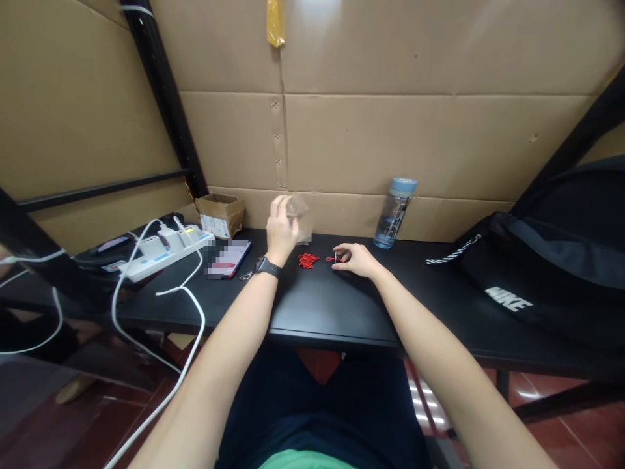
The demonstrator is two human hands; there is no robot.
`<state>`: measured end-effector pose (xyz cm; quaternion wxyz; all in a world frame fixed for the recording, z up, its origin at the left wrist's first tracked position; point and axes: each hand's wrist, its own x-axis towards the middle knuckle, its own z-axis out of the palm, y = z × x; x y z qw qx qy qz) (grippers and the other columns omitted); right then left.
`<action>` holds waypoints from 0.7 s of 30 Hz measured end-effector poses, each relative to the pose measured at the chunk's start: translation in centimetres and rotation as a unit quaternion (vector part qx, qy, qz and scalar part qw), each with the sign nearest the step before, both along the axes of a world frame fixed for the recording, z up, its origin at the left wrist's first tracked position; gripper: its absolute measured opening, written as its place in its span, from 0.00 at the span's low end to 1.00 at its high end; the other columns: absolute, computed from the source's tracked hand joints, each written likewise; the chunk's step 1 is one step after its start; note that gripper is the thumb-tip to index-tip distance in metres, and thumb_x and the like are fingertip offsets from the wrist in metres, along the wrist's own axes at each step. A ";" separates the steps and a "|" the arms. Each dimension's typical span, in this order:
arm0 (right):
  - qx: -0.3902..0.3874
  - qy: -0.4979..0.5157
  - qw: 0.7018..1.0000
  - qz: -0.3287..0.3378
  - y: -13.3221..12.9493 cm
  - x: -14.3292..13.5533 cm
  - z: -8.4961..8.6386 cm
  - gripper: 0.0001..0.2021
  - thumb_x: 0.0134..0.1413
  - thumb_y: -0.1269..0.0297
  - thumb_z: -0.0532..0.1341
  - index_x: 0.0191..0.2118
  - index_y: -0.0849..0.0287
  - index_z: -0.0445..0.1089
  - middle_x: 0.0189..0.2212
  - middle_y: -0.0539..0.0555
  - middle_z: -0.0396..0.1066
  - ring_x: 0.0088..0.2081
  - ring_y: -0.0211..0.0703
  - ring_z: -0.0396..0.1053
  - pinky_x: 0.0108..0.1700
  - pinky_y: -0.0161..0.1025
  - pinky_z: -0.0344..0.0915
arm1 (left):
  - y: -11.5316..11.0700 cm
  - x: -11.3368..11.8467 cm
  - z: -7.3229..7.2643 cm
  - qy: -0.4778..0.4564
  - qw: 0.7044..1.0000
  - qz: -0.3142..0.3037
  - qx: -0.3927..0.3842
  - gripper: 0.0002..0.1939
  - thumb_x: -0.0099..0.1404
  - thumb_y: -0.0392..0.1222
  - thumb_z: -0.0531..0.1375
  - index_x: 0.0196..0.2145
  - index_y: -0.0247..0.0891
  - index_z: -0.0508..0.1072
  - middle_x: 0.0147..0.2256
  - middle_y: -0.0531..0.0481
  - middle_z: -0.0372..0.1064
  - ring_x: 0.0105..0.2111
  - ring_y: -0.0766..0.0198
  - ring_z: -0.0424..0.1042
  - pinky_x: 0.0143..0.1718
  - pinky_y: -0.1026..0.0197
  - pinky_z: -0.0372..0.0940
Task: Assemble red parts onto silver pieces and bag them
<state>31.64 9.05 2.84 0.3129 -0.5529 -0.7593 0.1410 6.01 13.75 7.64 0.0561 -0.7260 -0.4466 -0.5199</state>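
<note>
My left hand (282, 229), with a dark watch on its wrist, is raised near the cardboard wall and grips a clear plastic bag (299, 210) that hangs from the fingers. Below and to its right, a small heap of red cords (308, 260) lies on the black table (332, 306). Farther right, my right hand (356, 259) rests low over the tabletop, thumb and fingers closed around a small red cord loop (330, 259). A thin light-coloured piece shows between those fingertips, too small to name.
A water bottle (393, 215) stands behind my right hand. At the right sits a black backpack (537, 267). Leftward are a phone-like flat item (228, 259), metal rings (246, 276), a small cardboard box (222, 215) and a white power strip (168, 253) with trailing cables.
</note>
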 end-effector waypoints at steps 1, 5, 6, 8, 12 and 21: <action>-0.001 0.002 1.000 0.001 0.1 0.0 -0.1 0.27 0.40 0.58 0.77 0.49 0.58 0.77 0.41 0.56 0.80 0.35 0.43 0.77 0.42 0.38 0.72 | -0.2 0.1 0.1 0.012 1.000 0.011 -0.001 0.31 0.69 0.35 0.53 0.67 0.42 0.54 0.67 0.40 0.52 0.59 0.52 0.67 0.59 0.53 0.65; -0.004 0.010 1.000 0.001 0.1 0.0 0.0 0.28 0.40 0.58 0.77 0.50 0.59 0.77 0.43 0.57 0.80 0.36 0.43 0.77 0.42 0.38 0.73 | 0.6 0.4 -0.1 0.046 0.998 0.049 -0.015 0.29 0.69 0.35 0.52 0.67 0.38 0.56 0.67 0.39 0.53 0.63 0.50 0.63 0.60 0.53 0.62; -0.004 0.008 1.000 0.002 0.0 -0.1 0.0 0.28 0.40 0.58 0.77 0.50 0.59 0.77 0.43 0.57 0.80 0.36 0.44 0.77 0.42 0.38 0.73 | 1.1 0.5 -0.2 0.039 0.997 0.061 -0.016 0.30 0.70 0.36 0.52 0.68 0.36 0.55 0.67 0.37 0.53 0.63 0.49 0.63 0.60 0.53 0.62; -0.002 -0.002 1.000 0.008 0.0 -0.1 0.0 0.27 0.41 0.58 0.76 0.50 0.58 0.77 0.43 0.56 0.80 0.36 0.44 0.77 0.43 0.39 0.72 | 2.5 0.9 -0.1 0.019 0.996 0.084 -0.012 0.30 0.71 0.41 0.52 0.68 0.34 0.54 0.68 0.35 0.52 0.63 0.49 0.62 0.59 0.52 0.62; -0.001 -0.007 1.000 0.018 0.0 -0.3 -0.1 0.26 0.43 0.59 0.75 0.51 0.57 0.76 0.42 0.54 0.80 0.37 0.43 0.77 0.43 0.39 0.72 | 5.4 1.8 -0.1 0.020 0.995 0.097 -0.009 0.25 0.76 0.46 0.45 0.66 0.36 0.61 0.66 0.35 0.57 0.61 0.50 0.65 0.59 0.50 0.59; -0.005 -0.014 0.999 0.038 -0.2 -0.8 0.2 0.25 0.45 0.60 0.74 0.51 0.56 0.76 0.42 0.54 0.79 0.37 0.43 0.74 0.42 0.38 0.71 | 7.5 1.9 -3.1 0.102 0.992 0.079 -0.017 0.25 0.71 0.33 0.49 0.63 0.37 0.65 0.64 0.36 0.62 0.60 0.53 0.66 0.56 0.51 0.57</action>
